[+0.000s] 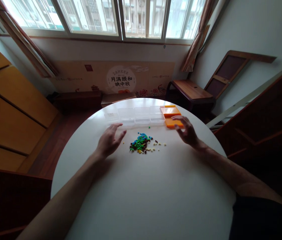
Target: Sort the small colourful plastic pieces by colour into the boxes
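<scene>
A small pile of tiny coloured pieces [141, 143], green, blue, dark and cream, lies on the round white table [143, 193]. My left hand [110, 140] hovers just left of the pile, fingers spread and holding nothing. My right hand [187, 131] is to the pile's right, fingers stretched out and open, its fingertips at the near edge of an orange lid [171, 116]. Behind the pile stands a row of clear plastic boxes [134, 115].
A low wooden side table [190, 90] and a leaning wooden frame [227, 71] stand at the back right. A printed cardboard panel [119, 79] runs under the window. Yellow cabinets [10, 110] line the left wall, dark wooden furniture [268, 123] the right.
</scene>
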Motion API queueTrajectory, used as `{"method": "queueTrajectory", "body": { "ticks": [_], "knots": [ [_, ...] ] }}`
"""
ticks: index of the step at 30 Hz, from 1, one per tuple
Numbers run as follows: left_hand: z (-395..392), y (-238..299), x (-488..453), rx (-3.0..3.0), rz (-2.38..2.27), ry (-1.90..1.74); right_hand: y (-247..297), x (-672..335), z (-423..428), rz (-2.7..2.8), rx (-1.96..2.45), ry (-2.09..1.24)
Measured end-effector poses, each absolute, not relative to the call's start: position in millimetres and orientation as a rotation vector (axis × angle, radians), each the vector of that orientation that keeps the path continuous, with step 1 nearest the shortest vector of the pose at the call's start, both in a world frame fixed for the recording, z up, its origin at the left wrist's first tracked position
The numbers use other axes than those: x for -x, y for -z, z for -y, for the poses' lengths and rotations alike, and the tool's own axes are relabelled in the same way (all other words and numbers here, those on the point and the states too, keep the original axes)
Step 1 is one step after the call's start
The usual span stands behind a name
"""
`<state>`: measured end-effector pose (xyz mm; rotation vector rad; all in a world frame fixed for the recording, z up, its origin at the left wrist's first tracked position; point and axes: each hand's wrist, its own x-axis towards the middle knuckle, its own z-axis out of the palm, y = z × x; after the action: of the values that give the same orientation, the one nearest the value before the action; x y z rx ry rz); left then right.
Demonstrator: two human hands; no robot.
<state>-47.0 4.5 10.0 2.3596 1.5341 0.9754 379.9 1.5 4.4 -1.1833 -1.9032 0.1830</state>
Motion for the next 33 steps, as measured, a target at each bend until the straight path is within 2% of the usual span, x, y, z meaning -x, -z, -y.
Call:
{"method": "queueTrajectory", "body": {
  "ticks": [4, 8, 15, 20, 27, 33],
  "knots": [
    [6, -2, 30, -2.5, -1.428, -0.521, 7, -342, 40, 2.257, 1.057, -0.352],
    [11, -1, 20, -2.558, -1.332, -0.336, 24, -317, 33, 2.31, 1.211, -0.379],
    [17, -11, 15, -2.538, -1.132, -0.312, 24, -270, -1, 2.373, 1.233, -0.469],
    [7, -13, 33, -2.538, -1.063, -0.356, 21, -244, 6, 2.43, 1.115, -0.503],
    [0, -6, 69, -2.632, -1.056, -0.233, 19, -224, 16, 2.461, 1.045, -0.483],
    [12, -11, 100, -2.579, -1.059, -0.335, 18, -202, 22, 2.439, 1.041, -0.472]
  ]
}}
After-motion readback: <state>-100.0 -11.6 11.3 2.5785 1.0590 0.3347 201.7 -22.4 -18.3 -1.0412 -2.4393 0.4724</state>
